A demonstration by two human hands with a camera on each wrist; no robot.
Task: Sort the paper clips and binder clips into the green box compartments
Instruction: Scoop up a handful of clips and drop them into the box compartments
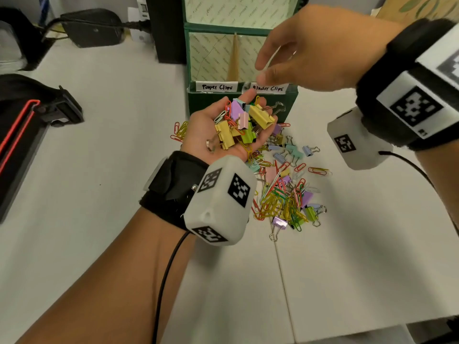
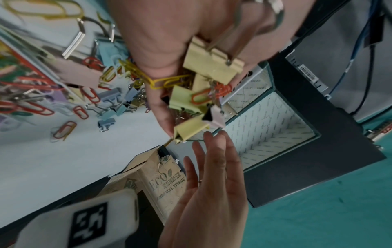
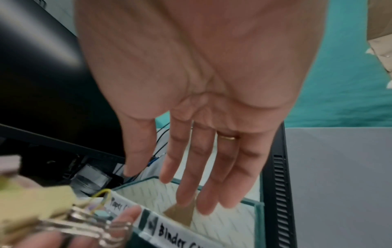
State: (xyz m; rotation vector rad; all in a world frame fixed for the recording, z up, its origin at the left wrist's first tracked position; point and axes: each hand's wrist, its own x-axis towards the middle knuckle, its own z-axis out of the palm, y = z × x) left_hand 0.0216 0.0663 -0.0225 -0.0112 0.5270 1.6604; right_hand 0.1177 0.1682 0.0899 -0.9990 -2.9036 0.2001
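My left hand (image 1: 198, 131) is palm up in front of the green box (image 1: 198, 101), carrying a heap of pastel binder clips and coloured paper clips (image 1: 239, 120) on its palm and fingers. The wrist view shows yellow binder clips (image 2: 210, 62) lying on that hand (image 2: 161, 50). My right hand (image 1: 265, 70) hovers with straight, empty fingers (image 3: 191, 184) above the compartment labelled "Binder Clips" (image 1: 268, 88). The "Paper Clips" compartment (image 1: 216, 86) lies left of a cardboard divider (image 1: 233, 60). A mixed pile of clips (image 1: 285, 192) lies on the white table.
A black power adapter (image 1: 92, 27) and a black stand (image 1: 166, 28) sit behind and left of the box. A black case with a red line (image 1: 24, 120) fills the left edge. A brown tissue carton (image 2: 161, 181) stands right of the box.
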